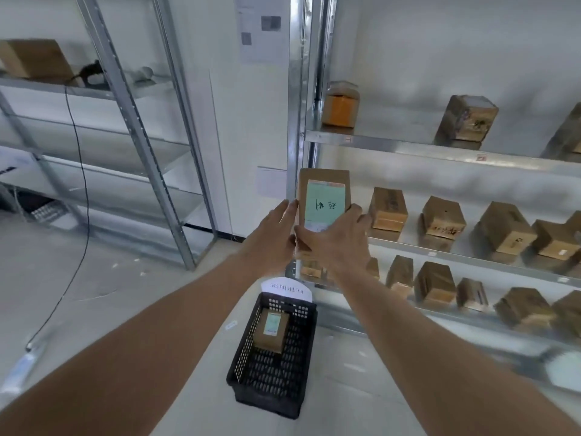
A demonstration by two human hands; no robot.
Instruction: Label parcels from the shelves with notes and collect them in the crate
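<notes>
While right hand (330,237) grips parcel (323,196) (green-noted), left hand (273,234) flat against it

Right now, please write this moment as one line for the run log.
step: parcel labelled | parcel: green note on it | left hand, right hand: hold parcel | crate: one labelled parcel inside
</notes>
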